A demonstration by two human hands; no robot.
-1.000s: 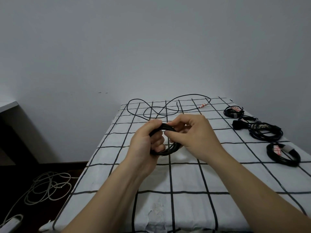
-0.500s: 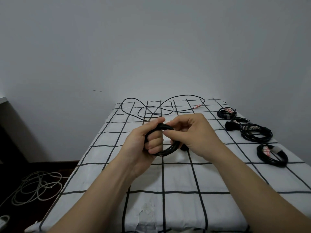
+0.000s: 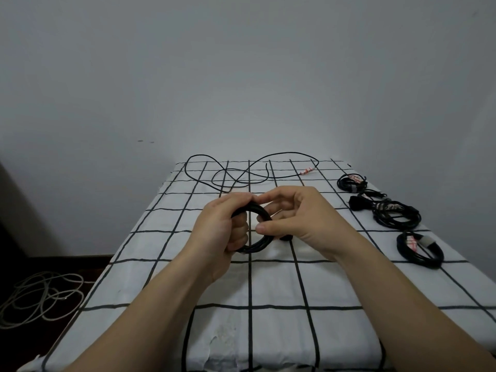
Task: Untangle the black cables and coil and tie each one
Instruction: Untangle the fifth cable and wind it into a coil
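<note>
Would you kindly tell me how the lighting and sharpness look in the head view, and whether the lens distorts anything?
Head view: dim, even light, no glare; faint shadow on the checked cloth beneath the black coil, itself sharp in the left hand and right hand; forearms stretch toward the bottom edge; pale floor cables lie in gloom.

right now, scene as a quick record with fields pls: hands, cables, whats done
left hand: grips the coiled cable
right hand: pinches that coil's right side
tie on held coil: none visible
loose cable: uncoiled, far end of the table
finished coils: far coil, middle coil, near coil, along the right edge, each banded
surface: checked cloth
floor: pale cables, left of the table
</note>
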